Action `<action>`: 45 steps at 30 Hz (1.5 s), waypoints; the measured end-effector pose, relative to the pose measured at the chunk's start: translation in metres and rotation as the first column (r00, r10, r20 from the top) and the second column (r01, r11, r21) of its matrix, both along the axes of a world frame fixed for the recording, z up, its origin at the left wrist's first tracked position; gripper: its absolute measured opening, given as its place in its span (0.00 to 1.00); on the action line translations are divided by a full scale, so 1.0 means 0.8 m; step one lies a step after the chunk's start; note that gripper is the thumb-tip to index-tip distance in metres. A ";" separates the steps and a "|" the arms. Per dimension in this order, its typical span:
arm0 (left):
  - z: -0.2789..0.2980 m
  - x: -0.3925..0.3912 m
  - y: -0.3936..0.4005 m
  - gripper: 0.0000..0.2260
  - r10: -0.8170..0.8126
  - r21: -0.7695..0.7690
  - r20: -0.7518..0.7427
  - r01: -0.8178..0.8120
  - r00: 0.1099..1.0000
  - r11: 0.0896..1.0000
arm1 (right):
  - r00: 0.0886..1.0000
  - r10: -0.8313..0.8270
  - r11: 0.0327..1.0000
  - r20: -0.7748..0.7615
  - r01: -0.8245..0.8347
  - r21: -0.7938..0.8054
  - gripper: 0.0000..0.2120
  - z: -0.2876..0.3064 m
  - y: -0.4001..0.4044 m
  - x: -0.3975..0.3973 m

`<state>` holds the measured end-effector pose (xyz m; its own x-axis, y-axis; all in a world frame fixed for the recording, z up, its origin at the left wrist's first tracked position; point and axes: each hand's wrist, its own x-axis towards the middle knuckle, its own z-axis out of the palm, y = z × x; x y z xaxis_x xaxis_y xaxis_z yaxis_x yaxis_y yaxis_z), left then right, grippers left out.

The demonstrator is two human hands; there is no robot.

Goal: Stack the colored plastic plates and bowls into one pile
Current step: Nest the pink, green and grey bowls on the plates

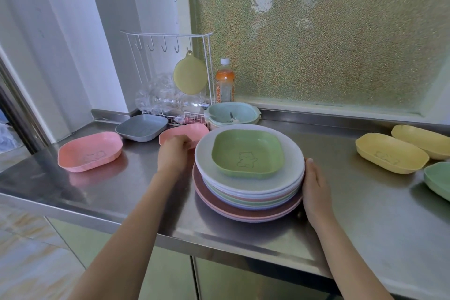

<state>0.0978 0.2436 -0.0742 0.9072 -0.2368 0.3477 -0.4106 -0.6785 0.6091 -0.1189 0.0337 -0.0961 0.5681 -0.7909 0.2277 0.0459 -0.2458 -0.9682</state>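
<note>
A pile of round pastel plates [248,198] stands mid-counter, with a green square bowl [247,153] bearing a bear outline on top. My left hand [174,153] is curled over the near rim of a pink bowl [192,130] just left of and behind the pile. My right hand [314,187] lies flat, fingers together, against the pile's right edge and holds nothing. Loose bowls sit around: a pink one [90,151] at far left, a grey-blue one [142,127] behind it, two yellow ones [390,156] [423,139] and a green one [438,178] at right.
On the steel counter [121,192], a white wire rack [170,75] with hooks, a hanging yellow-green lid [190,74] and clear plastic stands at the back. An orange drink bottle [224,80] and nested light-blue bowls [231,112] sit beside it. The counter's front edge is near me.
</note>
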 end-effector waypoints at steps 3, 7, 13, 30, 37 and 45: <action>0.023 -0.012 0.005 0.09 0.073 -0.195 0.123 -0.048 0.990 0.980 | 1.000 0.005 1.000 -0.003 -0.005 0.007 0.20 0.000 0.000 0.001; 0.079 -0.060 -0.001 0.06 0.008 -0.348 0.283 0.095 0.959 0.933 | 1.000 0.002 1.000 -0.008 -0.002 -0.006 0.20 0.000 -0.001 0.000; 0.088 -0.153 -0.039 0.05 -0.323 -0.080 0.457 0.400 0.829 0.913 | 1.000 0.002 1.000 -0.013 -0.002 -0.003 0.19 -0.002 -0.003 0.001; 0.051 -0.156 -0.014 0.11 -0.619 0.117 0.263 0.613 0.740 0.782 | 1.000 0.006 1.000 -0.024 -0.005 0.016 0.19 0.004 0.001 -0.005; 0.054 -0.099 0.049 0.11 -0.125 -0.144 0.381 0.192 0.916 0.971 | 0.999 0.012 1.000 -0.033 -0.012 0.017 0.20 0.000 -0.001 -0.001; -0.006 -0.002 0.134 0.14 0.355 0.109 0.199 -0.381 0.913 0.918 | 0.999 0.002 1.000 -0.051 -0.003 -0.019 0.22 -0.010 -0.007 0.003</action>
<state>0.0963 0.3506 -0.0788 0.8685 0.0441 0.4937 -0.2044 -0.8755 0.4378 -0.1162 0.0282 -0.1041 0.5812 -0.7854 0.2130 -0.0029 -0.2638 -0.9646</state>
